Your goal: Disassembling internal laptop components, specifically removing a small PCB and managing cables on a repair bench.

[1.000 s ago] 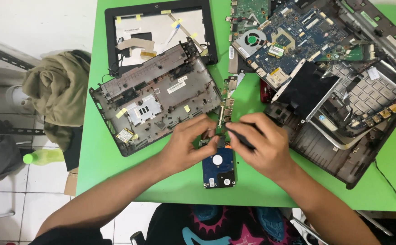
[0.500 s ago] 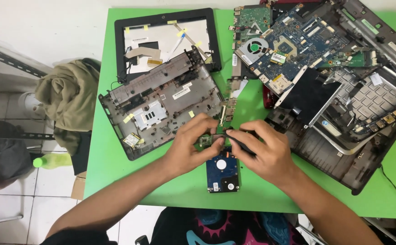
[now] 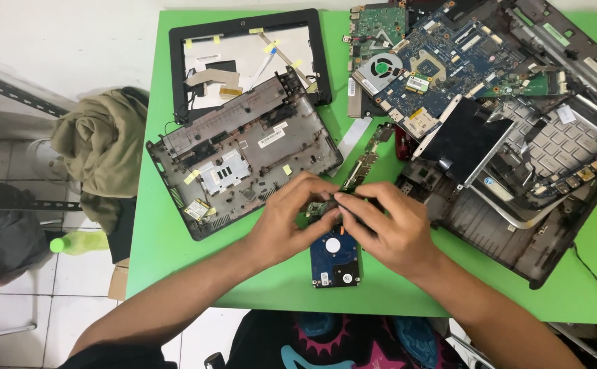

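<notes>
Head view: my left hand (image 3: 288, 219) and right hand (image 3: 391, 229) meet near the tabletop's (image 3: 175, 273) near edge, fingers (image 3: 353, 205) pinched shut on a small circuit board (image 3: 320, 208), just above the hard drive (image 3: 335, 258). Grey laptop base (image 3: 244, 157) sits left.

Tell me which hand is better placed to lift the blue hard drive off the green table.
Probably the right hand: it sits directly over the blue hard drive, overlapping its upper corner. The left hand lies further left, pinching the small circuit board.
</notes>
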